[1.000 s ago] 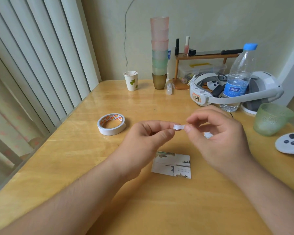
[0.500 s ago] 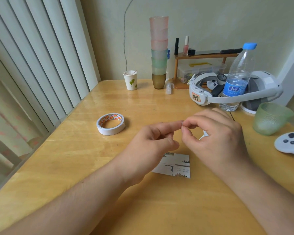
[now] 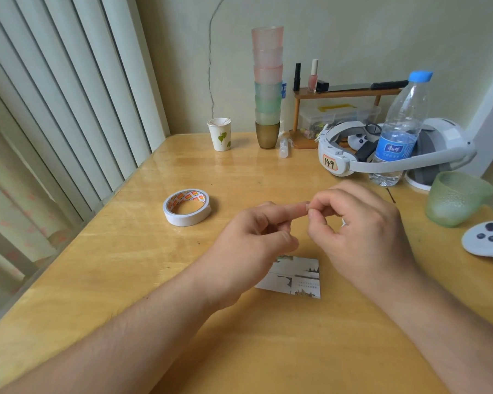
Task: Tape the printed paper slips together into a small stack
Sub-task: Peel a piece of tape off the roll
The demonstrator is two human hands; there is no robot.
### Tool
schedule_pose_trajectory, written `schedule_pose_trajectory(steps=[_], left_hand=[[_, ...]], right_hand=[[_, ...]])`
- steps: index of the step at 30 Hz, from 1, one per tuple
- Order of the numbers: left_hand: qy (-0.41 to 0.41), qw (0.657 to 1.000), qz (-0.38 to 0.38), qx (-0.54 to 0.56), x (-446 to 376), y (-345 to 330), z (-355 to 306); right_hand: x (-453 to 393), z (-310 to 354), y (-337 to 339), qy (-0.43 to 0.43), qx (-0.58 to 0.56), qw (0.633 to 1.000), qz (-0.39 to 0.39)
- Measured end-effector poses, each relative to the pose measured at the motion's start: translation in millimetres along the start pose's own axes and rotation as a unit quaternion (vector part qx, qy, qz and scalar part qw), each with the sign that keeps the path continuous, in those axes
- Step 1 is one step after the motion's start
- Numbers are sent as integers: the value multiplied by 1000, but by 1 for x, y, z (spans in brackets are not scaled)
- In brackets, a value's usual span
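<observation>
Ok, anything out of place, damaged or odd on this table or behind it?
A long crack runs down the wall above the paper cup. The green cup by the controller sits tilted. Otherwise the tape roll and paper slips lie flat on the table.

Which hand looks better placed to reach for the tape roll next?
Probably the left hand: the tape roll lies on its side of the table, while the right hand is farther off.

A home, likely a bedroom corner; a wooden table (image 3: 125,265) by window blinds (image 3: 69,95); stacked cups (image 3: 267,81), nail polish (image 3: 313,76) on a small shelf (image 3: 345,93), a cracked wall (image 3: 211,52).
</observation>
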State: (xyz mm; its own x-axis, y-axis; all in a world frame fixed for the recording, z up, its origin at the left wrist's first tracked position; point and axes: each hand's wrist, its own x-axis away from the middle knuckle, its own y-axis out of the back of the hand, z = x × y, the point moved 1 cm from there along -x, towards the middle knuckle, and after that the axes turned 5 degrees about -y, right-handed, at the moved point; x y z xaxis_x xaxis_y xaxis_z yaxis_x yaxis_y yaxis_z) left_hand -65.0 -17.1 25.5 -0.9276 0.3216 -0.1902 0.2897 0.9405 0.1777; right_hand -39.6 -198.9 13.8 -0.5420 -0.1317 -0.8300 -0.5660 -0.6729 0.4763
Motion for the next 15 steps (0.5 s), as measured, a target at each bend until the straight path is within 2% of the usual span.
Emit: schedule_pose_trajectory(steps=[7,15], left_hand=[[1,1000,9,30,-1,3,0],[-25,999,7,-36,0,1,5]], right_hand=[[-1,2,3,2,-12,1000,2],[0,1,2,2,-2,1000,-10]])
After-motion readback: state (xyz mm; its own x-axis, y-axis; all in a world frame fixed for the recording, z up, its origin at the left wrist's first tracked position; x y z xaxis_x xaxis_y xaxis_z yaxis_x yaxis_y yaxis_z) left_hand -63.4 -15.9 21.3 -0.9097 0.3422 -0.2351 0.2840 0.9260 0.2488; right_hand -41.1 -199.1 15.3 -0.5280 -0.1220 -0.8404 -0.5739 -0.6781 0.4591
